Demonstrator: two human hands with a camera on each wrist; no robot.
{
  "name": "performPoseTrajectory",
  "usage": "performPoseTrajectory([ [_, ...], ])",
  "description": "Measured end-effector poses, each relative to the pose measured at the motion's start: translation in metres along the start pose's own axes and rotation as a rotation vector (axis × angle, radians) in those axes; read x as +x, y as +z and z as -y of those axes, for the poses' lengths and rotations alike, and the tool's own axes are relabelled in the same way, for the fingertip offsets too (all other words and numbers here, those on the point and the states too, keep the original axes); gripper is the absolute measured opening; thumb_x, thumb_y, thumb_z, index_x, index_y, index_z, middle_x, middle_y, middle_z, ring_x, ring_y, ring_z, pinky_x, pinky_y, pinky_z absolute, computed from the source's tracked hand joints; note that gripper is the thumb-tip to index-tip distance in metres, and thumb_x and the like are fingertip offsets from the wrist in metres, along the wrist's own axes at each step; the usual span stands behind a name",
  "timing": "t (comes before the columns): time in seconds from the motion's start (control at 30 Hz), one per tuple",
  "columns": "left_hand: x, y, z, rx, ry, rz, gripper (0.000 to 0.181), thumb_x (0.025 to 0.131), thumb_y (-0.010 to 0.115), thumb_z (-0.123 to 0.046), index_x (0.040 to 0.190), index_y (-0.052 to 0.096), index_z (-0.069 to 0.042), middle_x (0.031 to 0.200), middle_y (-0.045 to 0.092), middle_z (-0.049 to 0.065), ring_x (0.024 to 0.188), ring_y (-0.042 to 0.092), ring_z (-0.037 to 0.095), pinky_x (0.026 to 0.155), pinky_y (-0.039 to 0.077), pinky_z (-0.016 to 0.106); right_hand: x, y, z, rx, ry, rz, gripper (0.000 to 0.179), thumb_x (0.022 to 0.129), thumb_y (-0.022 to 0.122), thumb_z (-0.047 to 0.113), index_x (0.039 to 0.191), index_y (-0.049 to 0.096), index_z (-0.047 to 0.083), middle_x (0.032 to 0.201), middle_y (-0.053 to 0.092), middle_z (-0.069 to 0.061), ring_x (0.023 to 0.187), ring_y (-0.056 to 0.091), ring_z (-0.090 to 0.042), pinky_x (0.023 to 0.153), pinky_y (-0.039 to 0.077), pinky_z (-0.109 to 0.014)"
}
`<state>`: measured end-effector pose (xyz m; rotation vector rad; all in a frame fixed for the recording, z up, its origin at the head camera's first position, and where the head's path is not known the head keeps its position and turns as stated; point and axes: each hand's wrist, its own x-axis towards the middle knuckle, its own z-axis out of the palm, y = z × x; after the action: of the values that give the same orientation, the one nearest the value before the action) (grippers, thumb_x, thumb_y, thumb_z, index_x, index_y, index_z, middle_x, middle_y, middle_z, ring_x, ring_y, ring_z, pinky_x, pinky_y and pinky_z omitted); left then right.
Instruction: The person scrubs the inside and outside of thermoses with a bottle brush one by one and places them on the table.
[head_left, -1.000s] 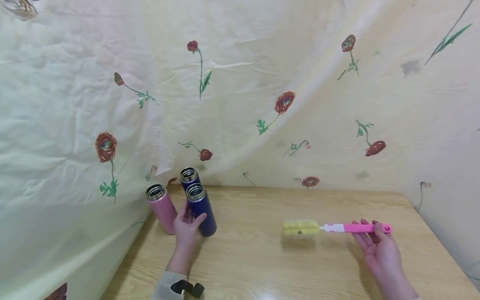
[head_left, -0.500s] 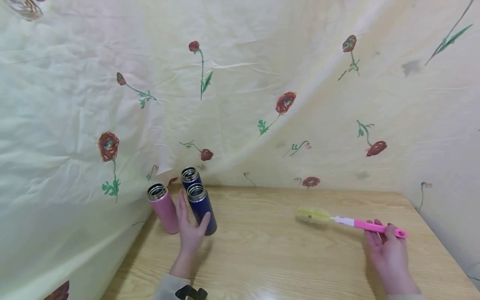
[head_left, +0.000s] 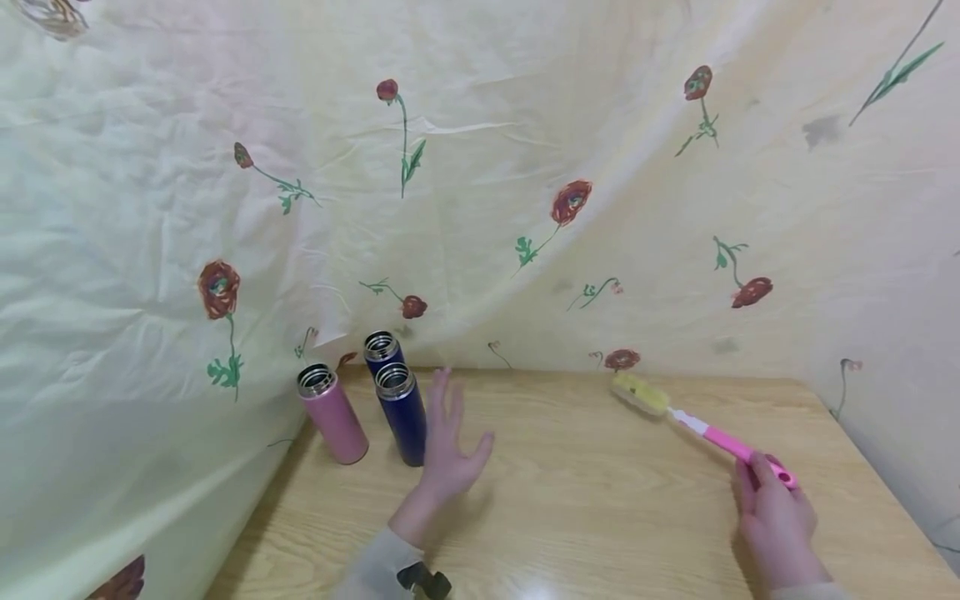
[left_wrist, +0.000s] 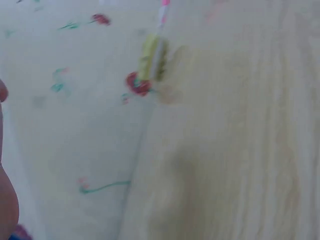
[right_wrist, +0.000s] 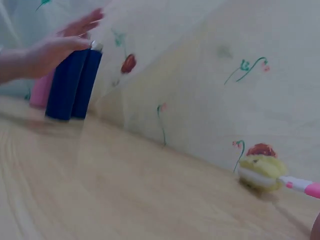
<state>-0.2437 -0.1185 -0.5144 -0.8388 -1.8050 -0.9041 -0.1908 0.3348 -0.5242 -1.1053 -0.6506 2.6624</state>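
Note:
In the head view my right hand [head_left: 776,521] grips the pink handle end of a bottle brush [head_left: 727,442]. Its yellow sponge head [head_left: 640,395] points away to the back left, and the right wrist view shows that sponge [right_wrist: 262,171] near the back of the table. My left hand [head_left: 447,450] has its fingers spread and holds nothing, just right of the front blue bottle [head_left: 403,421]. Behind that bottle stands a second blue bottle [head_left: 382,348], partly hidden. A pink bottle [head_left: 334,421] stands upright to their left. All three have open mouths.
The wooden table [head_left: 570,500] ends at the back against a flowered cloth [head_left: 480,167], which also hangs along the left side. The bottles stand close together at the table's back left corner.
My left hand has let go of the front blue bottle and moved right, fingers spreading. The brush has turned, its sponge swinging toward the back, still in my right hand.

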Motion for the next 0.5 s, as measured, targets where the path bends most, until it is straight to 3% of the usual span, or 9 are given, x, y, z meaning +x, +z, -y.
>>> performPoseTrajectory([
  [0.07, -0.003, 0.011, -0.001, -0.014, -0.037, 0.099, 0.095, 0.084, 0.077, -0.01, 0.162, 0.026, 0.01, 0.166, 0.022, 0.038, 0.156, 0.016, 0.056, 0.131, 0.012, 0.059, -0.001, -0.004, -0.001, -0.162, 0.025, 0.042, 0.042, 0.093, 0.085, 0.012, 0.125, 0.071, 0.033, 0.092, 0.075, 0.006, 0.101, 0.075, -0.005, 0.096, 0.057, -0.022],
  [0.17, -0.006, 0.024, -0.001, -0.035, -0.095, 0.233, 0.097, 0.086, 0.079, -0.01, 0.165, 0.025, 0.007, 0.17, 0.022, 0.031, 0.159, 0.016, 0.05, 0.129, 0.018, 0.063, -0.001, -0.012, -0.001, -0.539, 0.026, 0.214, 0.031, 0.096, 0.082, 0.011, 0.119, 0.075, 0.03, 0.093, 0.074, 0.007, 0.099, 0.077, -0.009, 0.098, 0.058, -0.026],
  [0.23, -0.007, 0.03, -0.001, -0.055, -0.163, 0.33, 0.1, 0.088, 0.079, -0.012, 0.168, 0.021, 0.0, 0.174, 0.02, 0.022, 0.16, 0.016, 0.045, 0.127, 0.024, 0.064, -0.002, -0.016, -0.001, -0.908, -0.074, 0.352, 0.028, 0.1, 0.079, 0.019, 0.128, 0.076, 0.021, 0.103, 0.077, 0.001, 0.098, 0.074, -0.003, 0.096, 0.058, -0.022],
  [0.3, -0.008, 0.036, -0.002, -0.083, -0.244, 0.434, 0.102, 0.091, 0.079, -0.015, 0.171, 0.018, -0.008, 0.176, 0.016, 0.014, 0.161, 0.015, 0.041, 0.125, 0.028, 0.064, -0.002, -0.016, -0.002, -1.243, -0.218, 0.437, 0.043, 0.101, 0.078, 0.026, 0.138, 0.071, 0.005, 0.108, 0.076, -0.005, 0.095, 0.07, -0.004, 0.088, 0.057, -0.02],
  [0.37, -0.008, 0.042, -0.002, -0.104, -0.319, 0.523, 0.101, 0.094, 0.079, -0.018, 0.173, 0.016, -0.013, 0.178, 0.013, 0.01, 0.162, 0.014, 0.038, 0.125, 0.029, 0.063, -0.003, -0.014, -0.005, -1.517, -0.36, 0.473, 0.063, 0.1, 0.077, 0.034, 0.146, 0.06, -0.006, 0.114, 0.076, -0.01, 0.093, 0.065, -0.008, 0.079, 0.051, -0.022],
  [0.4, -0.008, 0.045, -0.003, -0.116, -0.361, 0.563, 0.1, 0.095, 0.078, -0.021, 0.173, 0.016, -0.014, 0.178, 0.012, 0.009, 0.163, 0.014, 0.036, 0.125, 0.029, 0.061, -0.003, -0.012, -0.006, -1.633, -0.422, 0.474, 0.067, 0.099, 0.078, 0.039, 0.145, 0.06, -0.006, 0.117, 0.076, -0.012, 0.094, 0.062, -0.009, 0.078, 0.048, -0.023],
  [0.5, -0.01, 0.053, -0.004, -0.141, -0.442, 0.636, 0.095, 0.098, 0.075, -0.025, 0.172, 0.018, -0.012, 0.178, 0.013, 0.011, 0.163, 0.014, 0.035, 0.127, 0.027, 0.059, -0.005, -0.011, -0.013, -1.766, -0.484, 0.508, 0.066, 0.098, 0.077, 0.042, 0.14, 0.064, -0.007, 0.122, 0.074, -0.022, 0.106, 0.065, -0.027, 0.088, 0.051, -0.036],
])
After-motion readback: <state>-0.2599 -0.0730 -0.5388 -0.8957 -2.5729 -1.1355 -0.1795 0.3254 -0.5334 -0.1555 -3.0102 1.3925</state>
